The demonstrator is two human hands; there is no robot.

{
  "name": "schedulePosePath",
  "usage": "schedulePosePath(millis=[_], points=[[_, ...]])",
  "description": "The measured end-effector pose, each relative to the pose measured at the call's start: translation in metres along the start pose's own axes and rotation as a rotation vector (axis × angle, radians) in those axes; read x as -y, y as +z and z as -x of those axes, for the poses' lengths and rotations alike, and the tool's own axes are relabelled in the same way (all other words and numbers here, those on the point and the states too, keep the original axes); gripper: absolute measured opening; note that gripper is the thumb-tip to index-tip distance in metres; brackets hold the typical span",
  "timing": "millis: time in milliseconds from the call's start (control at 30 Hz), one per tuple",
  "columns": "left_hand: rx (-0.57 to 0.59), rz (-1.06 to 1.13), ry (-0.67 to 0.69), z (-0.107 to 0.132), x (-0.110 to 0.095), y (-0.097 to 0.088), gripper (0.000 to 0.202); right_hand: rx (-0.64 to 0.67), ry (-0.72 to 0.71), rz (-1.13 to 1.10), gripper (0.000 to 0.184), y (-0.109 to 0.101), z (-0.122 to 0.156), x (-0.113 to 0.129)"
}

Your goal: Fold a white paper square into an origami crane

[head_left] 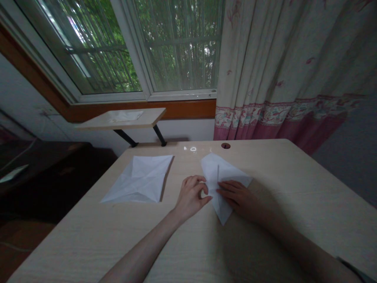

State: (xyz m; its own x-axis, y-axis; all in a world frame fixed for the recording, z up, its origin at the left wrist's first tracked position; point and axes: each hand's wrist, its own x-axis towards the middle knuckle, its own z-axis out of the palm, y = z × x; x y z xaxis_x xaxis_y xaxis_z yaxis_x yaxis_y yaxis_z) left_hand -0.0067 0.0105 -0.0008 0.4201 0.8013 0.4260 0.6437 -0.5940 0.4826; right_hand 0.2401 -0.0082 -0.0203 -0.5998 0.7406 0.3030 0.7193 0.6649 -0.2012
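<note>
A folded white sheet of paper lies on the desk in front of me, one corner pointing toward me and a narrow upright crease or flap near its middle. My right hand rests flat on its right side, fingers stretched out and covering part of the paper. At the left edge, my left hand has its fingers curled, with thumb and index finger nearly meeting at the paper's edge. The fingertips' exact hold there is small and hard to see.
Left of my hands lies a second creased white sheet. Behind it a small raised shelf on black legs carries another white paper. A round cable hole is near the desk's back edge. Curtains hang behind.
</note>
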Motion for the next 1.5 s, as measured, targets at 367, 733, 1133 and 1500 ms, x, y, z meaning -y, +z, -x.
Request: schedulePosePath(millis=[367,733,1133,1500], points=[[0.110,0.098,0.077,0.001,-0.003,0.000,0.022,-0.024,0.000,-0.044,0.039,0.001,0.002,-0.004],[0.224,0.049,0.136,0.001,-0.009,-0.003,0.031,0.022,0.011,-0.051,0.038,-0.002,0.000,-0.005],[0.327,0.030,0.194,0.005,-0.018,0.000,0.040,0.034,0.022,-0.079,0.038,0.000,0.001,-0.008],[0.348,0.031,0.217,0.006,-0.026,-0.001,0.046,0.048,0.019,-0.078,0.038,-0.001,0.001,-0.009]])
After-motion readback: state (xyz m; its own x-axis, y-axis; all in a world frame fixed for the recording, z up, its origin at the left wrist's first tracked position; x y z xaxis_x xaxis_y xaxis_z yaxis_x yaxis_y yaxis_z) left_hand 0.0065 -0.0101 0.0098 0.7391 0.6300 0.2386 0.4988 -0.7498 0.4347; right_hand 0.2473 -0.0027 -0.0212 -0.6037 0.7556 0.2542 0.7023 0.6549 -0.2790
